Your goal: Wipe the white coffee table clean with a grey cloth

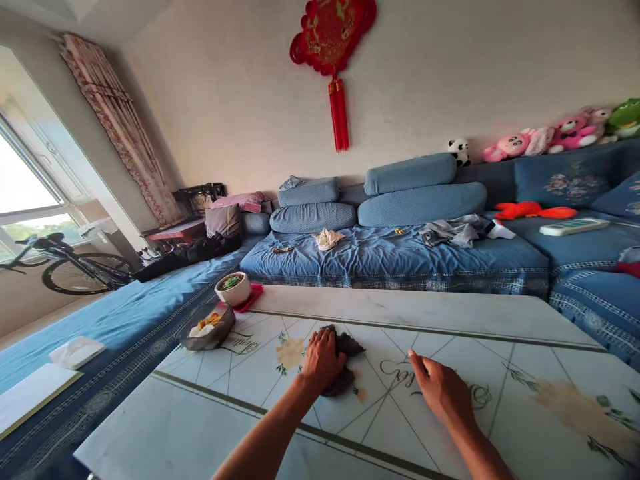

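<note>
My left hand [323, 360] presses down on a crumpled dark grey cloth [347, 345], its fingers bent over the far end. Parts of the cloth stick out to the right of the hand and below it. Under it is a coffee table [400, 307] with a white marble-like top, flower prints and dark lettering. My right hand [445, 390] is over the table's right half, apart from the cloth. It holds nothing that I can see; the forefinger stretches forward and the other fingers are partly hidden.
At the table's left end are a clear container [207, 333] with food scraps and tissue, and a white potted succulent [233, 288] on a red tray [251, 298]. A blue-covered sofa [320, 257] with clothes and plush toys runs behind and left. A bicycle [83, 267] stands by the window.
</note>
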The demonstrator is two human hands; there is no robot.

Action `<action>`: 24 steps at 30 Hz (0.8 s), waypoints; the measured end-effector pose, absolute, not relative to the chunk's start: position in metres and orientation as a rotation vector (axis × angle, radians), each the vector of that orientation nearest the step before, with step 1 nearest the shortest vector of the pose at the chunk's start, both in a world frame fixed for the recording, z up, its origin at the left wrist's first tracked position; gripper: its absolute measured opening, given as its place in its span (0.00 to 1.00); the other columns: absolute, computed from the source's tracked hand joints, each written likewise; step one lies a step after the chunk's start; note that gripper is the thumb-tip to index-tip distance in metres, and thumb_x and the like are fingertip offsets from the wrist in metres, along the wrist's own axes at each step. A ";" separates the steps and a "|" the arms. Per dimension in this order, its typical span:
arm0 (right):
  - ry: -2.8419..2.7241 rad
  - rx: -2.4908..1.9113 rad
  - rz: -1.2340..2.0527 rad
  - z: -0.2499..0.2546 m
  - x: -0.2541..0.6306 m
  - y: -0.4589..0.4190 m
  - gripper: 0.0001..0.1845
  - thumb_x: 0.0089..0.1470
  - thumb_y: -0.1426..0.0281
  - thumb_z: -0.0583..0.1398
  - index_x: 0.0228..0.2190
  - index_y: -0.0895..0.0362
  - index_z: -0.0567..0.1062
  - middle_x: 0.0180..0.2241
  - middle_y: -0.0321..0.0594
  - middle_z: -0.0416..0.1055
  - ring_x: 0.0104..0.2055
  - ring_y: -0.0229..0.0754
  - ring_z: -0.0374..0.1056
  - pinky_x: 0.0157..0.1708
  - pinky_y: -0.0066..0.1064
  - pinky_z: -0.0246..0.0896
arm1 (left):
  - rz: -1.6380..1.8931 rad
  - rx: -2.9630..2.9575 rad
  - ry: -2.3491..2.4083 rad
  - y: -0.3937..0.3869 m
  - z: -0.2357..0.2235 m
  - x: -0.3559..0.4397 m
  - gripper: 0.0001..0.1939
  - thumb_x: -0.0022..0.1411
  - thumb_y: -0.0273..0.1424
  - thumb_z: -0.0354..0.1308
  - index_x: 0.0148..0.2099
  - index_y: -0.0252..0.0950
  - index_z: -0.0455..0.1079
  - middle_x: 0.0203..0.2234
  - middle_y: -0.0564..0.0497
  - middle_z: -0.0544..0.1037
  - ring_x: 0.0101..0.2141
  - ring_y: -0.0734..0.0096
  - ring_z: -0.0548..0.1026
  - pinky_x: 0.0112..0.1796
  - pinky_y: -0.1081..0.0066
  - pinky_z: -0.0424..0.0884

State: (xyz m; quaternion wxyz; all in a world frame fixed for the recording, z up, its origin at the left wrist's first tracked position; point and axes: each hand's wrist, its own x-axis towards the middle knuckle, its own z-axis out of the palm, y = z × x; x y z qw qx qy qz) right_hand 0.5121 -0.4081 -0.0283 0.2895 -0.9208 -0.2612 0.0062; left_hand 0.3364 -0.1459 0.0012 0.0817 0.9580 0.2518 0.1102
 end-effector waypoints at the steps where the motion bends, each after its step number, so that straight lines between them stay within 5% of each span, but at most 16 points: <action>1: -0.703 -2.482 0.005 -0.028 0.511 -0.408 0.31 0.76 0.50 0.53 0.23 0.51 0.70 0.24 0.45 0.73 0.27 0.46 0.68 0.31 0.35 0.46 | 0.322 2.862 0.762 -0.142 0.006 0.344 0.36 0.70 0.36 0.59 0.75 0.27 0.71 0.75 0.30 0.70 0.77 0.42 0.65 0.80 0.49 0.54; 9: -0.684 -2.480 0.033 -0.017 0.507 -0.407 0.33 0.79 0.51 0.50 0.24 0.52 0.71 0.26 0.47 0.76 0.30 0.49 0.71 0.34 0.36 0.49 | 0.269 2.876 0.876 -0.123 0.050 0.413 0.24 0.73 0.35 0.56 0.64 0.31 0.80 0.62 0.31 0.82 0.68 0.44 0.77 0.75 0.50 0.64; 19: -0.740 -2.579 0.110 -0.015 0.504 -0.407 0.32 0.82 0.52 0.50 0.29 0.52 0.79 0.28 0.45 0.78 0.31 0.49 0.73 0.33 0.36 0.47 | 0.238 2.872 0.879 -0.153 0.017 0.348 0.36 0.72 0.36 0.57 0.77 0.27 0.70 0.77 0.33 0.69 0.78 0.47 0.64 0.80 0.53 0.53; 24: -0.781 -2.574 0.008 -0.014 0.503 -0.408 0.33 0.83 0.54 0.50 0.29 0.53 0.79 0.30 0.47 0.80 0.32 0.49 0.75 0.33 0.36 0.47 | 0.216 2.887 0.967 -0.131 0.054 0.417 0.28 0.74 0.36 0.54 0.66 0.25 0.79 0.64 0.29 0.80 0.69 0.42 0.75 0.74 0.50 0.65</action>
